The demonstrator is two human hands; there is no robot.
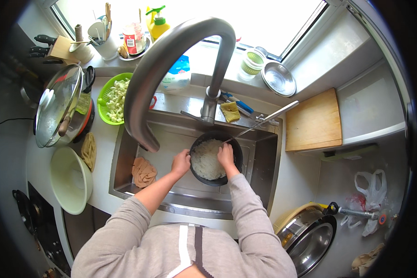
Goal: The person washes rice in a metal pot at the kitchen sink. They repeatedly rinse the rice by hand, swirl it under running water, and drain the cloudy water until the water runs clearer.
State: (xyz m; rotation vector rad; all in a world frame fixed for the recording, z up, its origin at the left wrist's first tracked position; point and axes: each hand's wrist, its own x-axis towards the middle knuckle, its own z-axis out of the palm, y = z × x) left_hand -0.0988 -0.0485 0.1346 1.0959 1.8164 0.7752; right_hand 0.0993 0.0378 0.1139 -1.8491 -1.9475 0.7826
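Note:
A dark round pot point(239, 156) stands in the stainless steel sink point(264, 163), with white rice point(205, 160) in it. My left hand point(181, 162) grips the pot's left rim. Over the right part of the rice, my right hand point(226, 155) has its fingertips at the lower end of a long metal utensil point(264, 121); whether they grip it I cannot tell. The utensil slants up to the right across the sink's back edge. A tan cloth point(144, 172) lies in the sink's left part, and the curved faucet point(180, 38) arches above.
Left of the sink are a green colander point(104, 107) of cut cauliflower, a pale green bowl point(87, 173) and a pan with a glass lid point(59, 104). A sponge point(230, 112) lies behind the sink. A wooden board point(314, 121) is at the right, metal bowls point(312, 243) lower right.

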